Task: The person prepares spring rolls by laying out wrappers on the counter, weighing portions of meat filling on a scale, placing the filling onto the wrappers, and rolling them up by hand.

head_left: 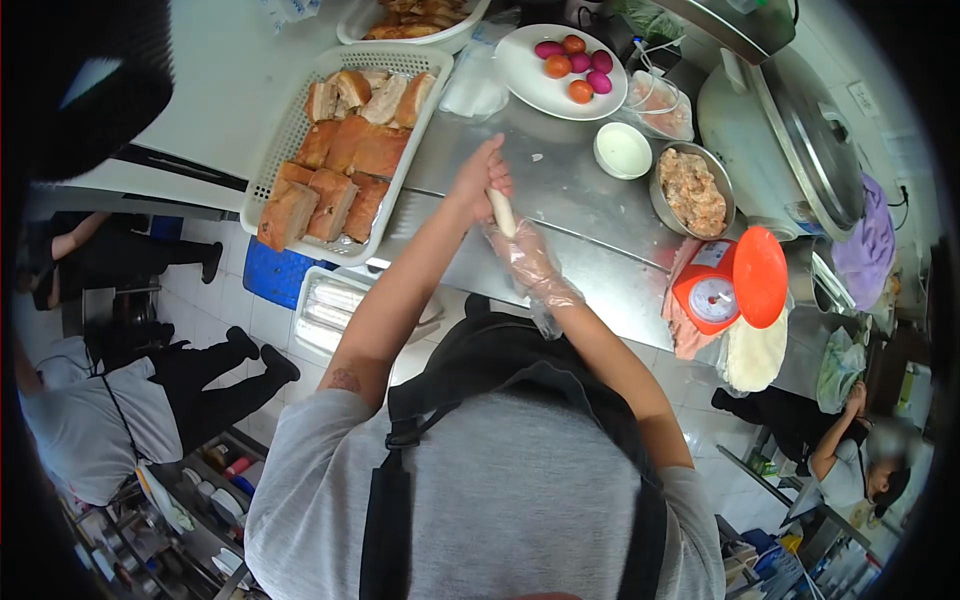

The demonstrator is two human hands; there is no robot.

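Note:
A slim, pale roll (502, 213) is held between my two hands over the front part of the steel counter. My bare left hand (483, 182) has its fingers closed around the upper end. Lower down, my right hand (527, 262), in a clear plastic glove, grips the other end. To the right of them stand a white bowl (622, 151) of whitish liquid or paste and a steel bowl (690, 195) of ground filling. A red kitchen scale (708, 300) with an orange-red pan (760, 277) sits near the right end, beside a pale flat stack (757, 357).
Left of my hands, a white basket (262, 185) holds roasted pork slabs. Behind are a white plate (518, 75) with tomatoes and purplish eggs, and a large lidded pot (740, 140). Below the counter's left edge, a tub (300, 335) holds pale rolls. Other people stand on both sides.

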